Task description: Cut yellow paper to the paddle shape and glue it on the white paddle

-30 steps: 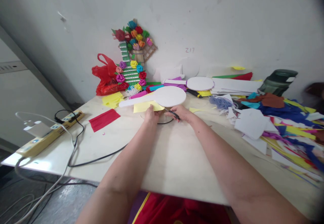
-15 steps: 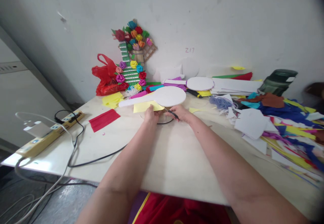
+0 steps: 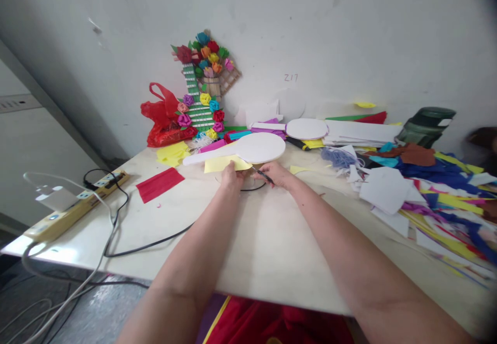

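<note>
My left hand (image 3: 233, 177) is closed on a yellow paper sheet (image 3: 217, 165), with its thumb on the front. Directly behind the sheet lies a white paddle-shaped cutout (image 3: 262, 148), its round end to the right and its handle to the left; whether my left fingers grip it too is hidden. My right hand (image 3: 277, 174) is closed around dark-handled scissors (image 3: 264, 176). Their thin tip reaches the right end of the yellow sheet, below the round end of the cutout.
A red paper piece (image 3: 160, 184) and a yellow power strip (image 3: 77, 206) with cables lie left. Coloured scraps (image 3: 446, 194) cover the right side. A second white paddle shape (image 3: 307, 128), a flower model (image 3: 200, 105) and a red bag (image 3: 165, 116) are at the back.
The scissors have turned slightly in my right hand. The yellow sheet, the white cutout and my left hand have stayed nearly in place.
</note>
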Demonstrator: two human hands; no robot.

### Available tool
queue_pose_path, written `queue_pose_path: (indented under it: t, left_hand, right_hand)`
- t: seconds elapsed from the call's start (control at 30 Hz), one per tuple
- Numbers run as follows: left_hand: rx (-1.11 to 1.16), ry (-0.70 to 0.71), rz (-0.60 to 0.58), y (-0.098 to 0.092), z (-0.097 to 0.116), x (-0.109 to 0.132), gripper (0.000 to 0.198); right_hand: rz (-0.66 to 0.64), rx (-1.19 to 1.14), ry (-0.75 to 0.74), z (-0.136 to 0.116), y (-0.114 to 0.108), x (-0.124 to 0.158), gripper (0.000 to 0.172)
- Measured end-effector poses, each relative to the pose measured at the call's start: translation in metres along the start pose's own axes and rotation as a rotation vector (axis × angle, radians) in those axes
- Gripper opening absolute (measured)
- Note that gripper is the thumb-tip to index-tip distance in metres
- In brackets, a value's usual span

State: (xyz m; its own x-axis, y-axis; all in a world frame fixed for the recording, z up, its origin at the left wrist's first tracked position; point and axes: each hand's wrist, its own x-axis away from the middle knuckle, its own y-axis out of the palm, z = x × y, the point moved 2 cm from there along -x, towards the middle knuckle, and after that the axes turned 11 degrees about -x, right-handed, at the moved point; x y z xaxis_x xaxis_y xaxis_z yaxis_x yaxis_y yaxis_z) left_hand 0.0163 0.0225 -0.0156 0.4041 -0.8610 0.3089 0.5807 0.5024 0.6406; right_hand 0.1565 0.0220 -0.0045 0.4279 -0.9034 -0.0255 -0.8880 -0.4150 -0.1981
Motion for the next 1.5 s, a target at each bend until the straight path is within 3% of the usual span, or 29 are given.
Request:
queue_pose_path:
  t: [0.73,1.2,1.5]
  left_hand:
    - [-0.018,0.002,-0.054,0.002,-0.007,0.003,0.028]
    - [0.043,-0.001,-0.058,0.001,-0.004,0.002,0.030]
    - [0.065,0.071,0.035,0.002,0.002,0.008,0.038]
  right_hand:
    - [0.023,0.012,-0.008,-0.005,0.001,0.003,0.040]
    - [0.066,0.080,0.000,-0.004,-0.002,0.000,0.031]
    - [0.020,0.010,-0.028,-0.007,-0.003,0.006,0.039]
